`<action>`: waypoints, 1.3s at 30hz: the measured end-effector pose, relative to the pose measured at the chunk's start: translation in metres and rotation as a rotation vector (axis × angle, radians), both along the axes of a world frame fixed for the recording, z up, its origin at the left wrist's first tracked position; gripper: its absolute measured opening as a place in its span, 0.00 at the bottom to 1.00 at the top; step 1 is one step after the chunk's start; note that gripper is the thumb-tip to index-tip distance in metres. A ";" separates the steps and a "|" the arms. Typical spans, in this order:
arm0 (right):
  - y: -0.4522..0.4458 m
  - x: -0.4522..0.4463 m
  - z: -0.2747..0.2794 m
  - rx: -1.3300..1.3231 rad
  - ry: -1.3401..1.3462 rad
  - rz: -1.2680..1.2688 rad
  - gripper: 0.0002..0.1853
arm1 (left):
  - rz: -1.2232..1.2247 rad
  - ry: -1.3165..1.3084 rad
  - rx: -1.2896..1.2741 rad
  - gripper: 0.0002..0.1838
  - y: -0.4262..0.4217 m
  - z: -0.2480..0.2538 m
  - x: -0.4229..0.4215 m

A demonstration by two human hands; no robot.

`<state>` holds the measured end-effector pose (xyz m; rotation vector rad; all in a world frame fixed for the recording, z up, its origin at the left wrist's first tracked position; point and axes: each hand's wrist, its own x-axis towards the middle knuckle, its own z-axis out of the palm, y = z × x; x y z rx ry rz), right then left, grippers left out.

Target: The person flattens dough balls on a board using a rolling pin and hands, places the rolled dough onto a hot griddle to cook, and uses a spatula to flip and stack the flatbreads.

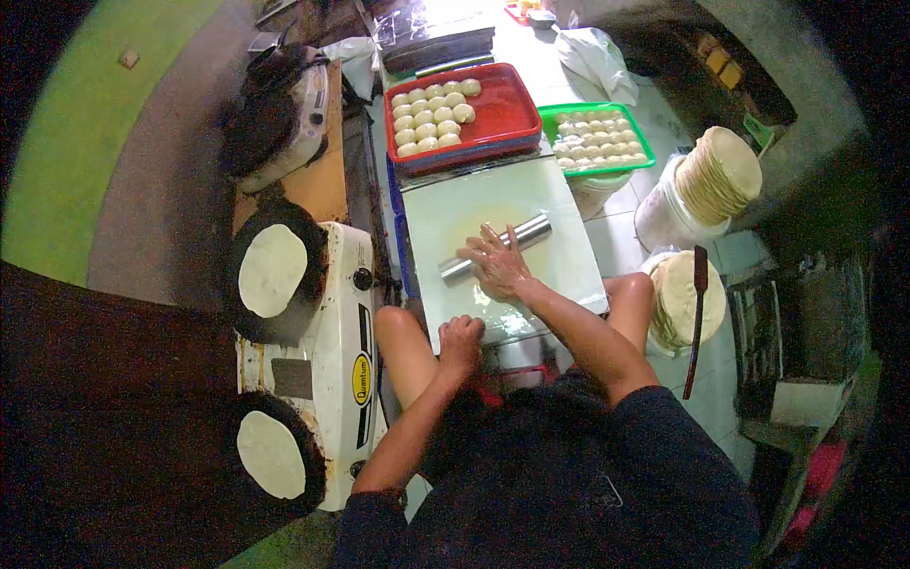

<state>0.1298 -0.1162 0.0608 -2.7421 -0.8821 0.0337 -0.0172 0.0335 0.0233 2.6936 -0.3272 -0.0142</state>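
Observation:
A shiny metal rolling pin [536,229] lies slantwise on a wet white board [578,261]. Over the pin's middle is my right hand [498,266], its fingers spread across the cylinder. Around the pin shows a thin, pale yellowish patch [466,230], perhaps flattened dough; its outline is hard to make out. My left hand [461,341] is closed in a fist at the board's near left edge, and whatever may be in it is hidden. Beyond the board, a red tray [502,104] carries rows of dough balls [427,116].
A green tray [645,152] holds more dough balls. Stacked flatbreads [725,175] top a white bucket; a second stack [687,299] has a dark spatula [700,313] across it. Left, a Quantum stove [346,284] bears two pans with flatbreads [273,270]; another burner [284,123] stands behind.

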 end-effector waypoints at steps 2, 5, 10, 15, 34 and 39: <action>-0.010 -0.003 -0.002 0.047 0.112 0.022 0.21 | -0.007 0.008 -0.004 0.09 0.000 0.003 0.003; -0.022 -0.011 0.018 -0.011 0.168 -0.039 0.20 | -0.011 0.044 0.031 0.09 -0.002 0.011 0.006; -0.037 -0.006 0.012 0.151 0.161 -0.119 0.35 | -0.002 0.099 0.039 0.10 -0.004 0.021 0.006; -0.045 0.011 -0.004 0.098 -0.077 -0.076 0.36 | 0.053 0.080 -0.017 0.10 -0.006 0.015 0.008; -0.304 -0.020 0.028 0.583 -0.308 -0.857 0.41 | -0.349 -0.022 0.254 0.38 -0.034 -0.023 0.205; -0.427 -0.232 -0.042 0.144 0.147 -1.445 0.49 | -0.183 -0.052 0.271 0.39 -0.048 -0.021 0.204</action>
